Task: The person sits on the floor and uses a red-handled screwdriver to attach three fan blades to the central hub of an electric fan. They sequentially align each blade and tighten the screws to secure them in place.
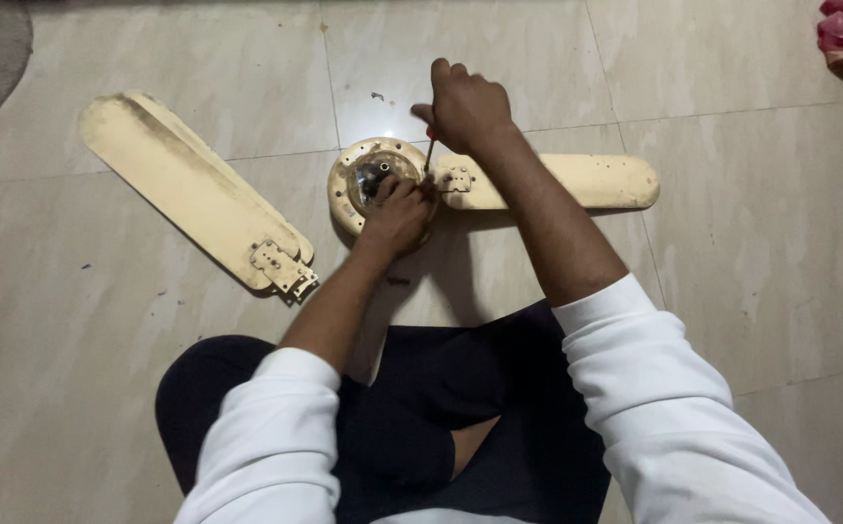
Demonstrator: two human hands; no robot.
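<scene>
Well off to the left of both hands, a loose cream fan blade (188,189) is lying flat on the tiled floor (751,243), its long axis running diagonally from a broad rounded tip at the far left down to a metal bracket end (283,269) that is pointing toward the person's lap; a second blade seems to be lying stacked under it, its edge just showing. Moving right, the round cream fan motor housing (375,182) is sitting on the floor directly in front of the person, its open face turned upward with dark metal parts showing in the centre. The left hand (400,215) is resting on the near right edge of that housing, fingers curled and pressing down on the rim, though exactly what the fingertips are pinching cannot be told. Just above it, the right hand (465,105) is closed in a fist around the handle of a screwdriver (429,153), whose thin shaft is pointing almost straight down, its tip meeting the housing rim where the attached blade joins. To the right of both hands, that attached fan blade (577,180) is stretching away horizontally, its long axis lying left to right with the rounded tip pointing right and its bracket end touching the housing. Both forearms are extending from white sleeves (654,388), above dark trousers.
</scene>
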